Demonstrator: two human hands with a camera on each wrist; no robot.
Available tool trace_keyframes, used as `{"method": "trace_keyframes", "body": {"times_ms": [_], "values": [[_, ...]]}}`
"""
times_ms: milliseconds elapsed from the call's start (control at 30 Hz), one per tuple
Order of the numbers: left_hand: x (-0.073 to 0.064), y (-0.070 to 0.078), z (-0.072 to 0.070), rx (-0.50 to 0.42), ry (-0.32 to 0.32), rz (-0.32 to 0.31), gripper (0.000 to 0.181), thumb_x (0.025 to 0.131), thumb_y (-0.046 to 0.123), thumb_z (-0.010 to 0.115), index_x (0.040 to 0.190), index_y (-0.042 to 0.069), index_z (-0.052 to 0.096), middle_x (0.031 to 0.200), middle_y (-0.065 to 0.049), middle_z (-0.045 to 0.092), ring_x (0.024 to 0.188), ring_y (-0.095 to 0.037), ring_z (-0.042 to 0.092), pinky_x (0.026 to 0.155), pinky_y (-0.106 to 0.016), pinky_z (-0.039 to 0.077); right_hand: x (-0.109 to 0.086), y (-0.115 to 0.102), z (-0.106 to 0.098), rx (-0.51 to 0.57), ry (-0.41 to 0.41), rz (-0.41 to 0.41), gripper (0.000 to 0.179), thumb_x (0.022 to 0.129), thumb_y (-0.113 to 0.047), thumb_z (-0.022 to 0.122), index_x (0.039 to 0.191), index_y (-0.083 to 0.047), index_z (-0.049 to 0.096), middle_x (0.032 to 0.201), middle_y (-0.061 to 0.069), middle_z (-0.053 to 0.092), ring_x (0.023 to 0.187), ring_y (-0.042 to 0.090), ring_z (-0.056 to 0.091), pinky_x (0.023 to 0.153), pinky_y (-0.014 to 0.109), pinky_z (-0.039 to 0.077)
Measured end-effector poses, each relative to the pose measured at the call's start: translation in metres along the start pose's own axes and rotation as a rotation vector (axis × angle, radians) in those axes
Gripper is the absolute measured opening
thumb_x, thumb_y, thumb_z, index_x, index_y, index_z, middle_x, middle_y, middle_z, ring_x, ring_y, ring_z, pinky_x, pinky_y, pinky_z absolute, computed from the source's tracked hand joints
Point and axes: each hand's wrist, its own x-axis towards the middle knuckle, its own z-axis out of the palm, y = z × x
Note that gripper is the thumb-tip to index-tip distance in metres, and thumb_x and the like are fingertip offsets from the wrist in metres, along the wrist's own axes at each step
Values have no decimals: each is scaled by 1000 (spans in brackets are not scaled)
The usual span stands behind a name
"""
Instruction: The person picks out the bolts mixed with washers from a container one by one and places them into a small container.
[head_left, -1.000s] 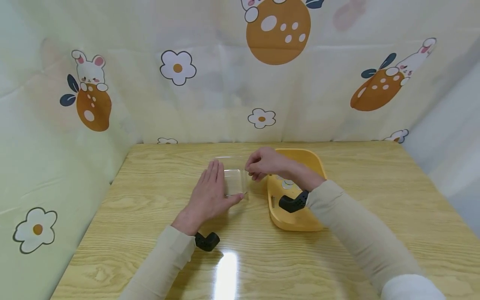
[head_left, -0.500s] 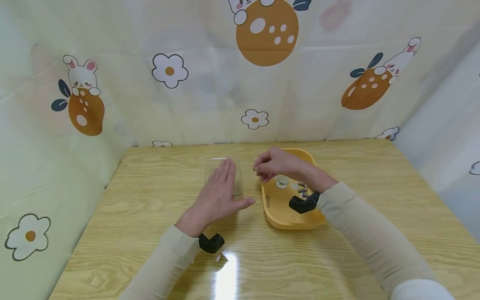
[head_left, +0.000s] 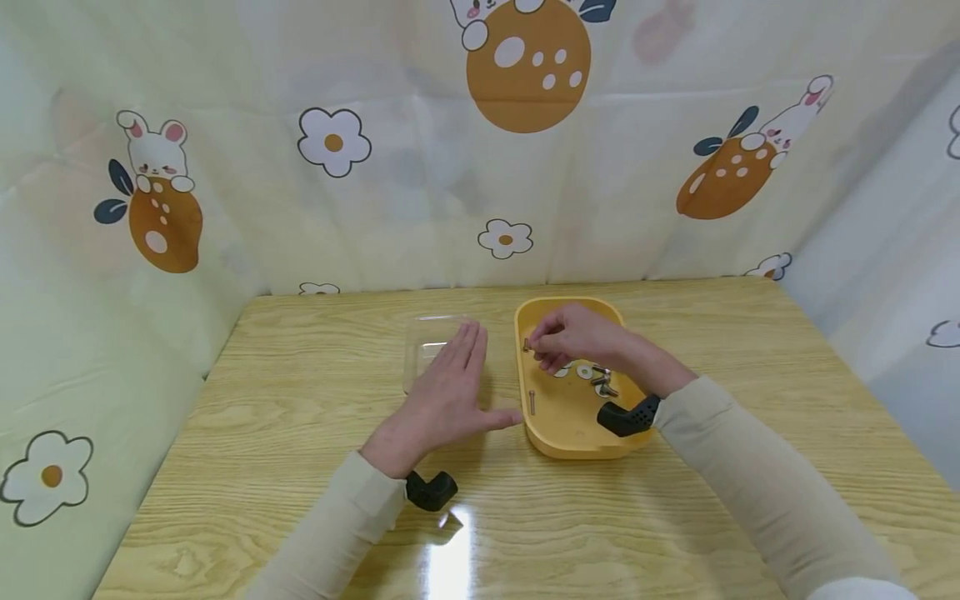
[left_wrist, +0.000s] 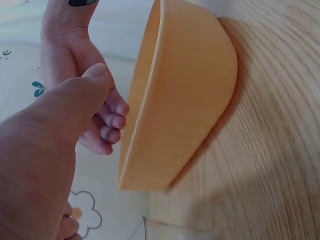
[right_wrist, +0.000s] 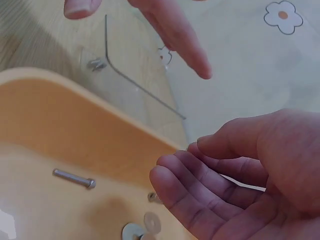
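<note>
My left hand [head_left: 446,400] is held with its fingers straight and thumb spread, overlapping the right side of a clear plastic box [head_left: 417,360]. In the right wrist view a small metal piece [right_wrist: 96,64] shows in the box. My right hand [head_left: 581,337] hangs over an orange tray [head_left: 570,433], its fingers loosely bent and nothing visible in them. One bolt [head_left: 532,402] lies along the tray's left side; another bolt [head_left: 527,344] is just beside the right fingertips. Several more bolts [head_left: 603,383] and washers [head_left: 585,372] lie in the tray's middle, partly hidden by the hand.
Both stand on a wooden table [head_left: 300,433], the box left of the tray with a narrow gap between. A patterned curtain [head_left: 420,192] hangs behind the table. Dark wrist cameras sit under each wrist.
My right hand has moved from the box's right edge back over the tray. The left hand has slid right, uncovering the box's left part. The head view has shifted slightly.
</note>
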Motion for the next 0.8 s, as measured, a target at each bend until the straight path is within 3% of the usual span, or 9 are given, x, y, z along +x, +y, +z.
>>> {"method": "trace_keyframes", "body": {"times_ms": [333, 600, 800], "values": [[4, 11, 6, 4, -43, 73, 126, 78, 79, 59, 158, 0, 3, 167, -15, 2, 156, -24, 2, 126, -37, 12, -5, 22, 3, -13, 42, 42, 27, 101, -8, 54, 115, 12, 62, 102, 24, 68, 81, 22, 69, 83, 42, 61], [7, 20, 14, 20, -39, 133, 127, 77, 80, 60, 158, 0, 3, 167, -17, 4, 156, -26, 5, 126, -39, 15, -4, 35, 12, 68, 21, 50, 26, 100, -5, 55, 113, 17, 60, 93, 21, 69, 80, 25, 72, 80, 43, 62], [9, 25, 20, 23, -60, 136, 128, 75, 82, 59, 159, 2, 3, 167, -16, 4, 156, -25, 4, 126, -40, 17, -3, 41, 18, 93, -1, 56, 27, 100, -4, 54, 114, 18, 60, 94, 22, 70, 80, 22, 73, 79, 39, 62]]}}
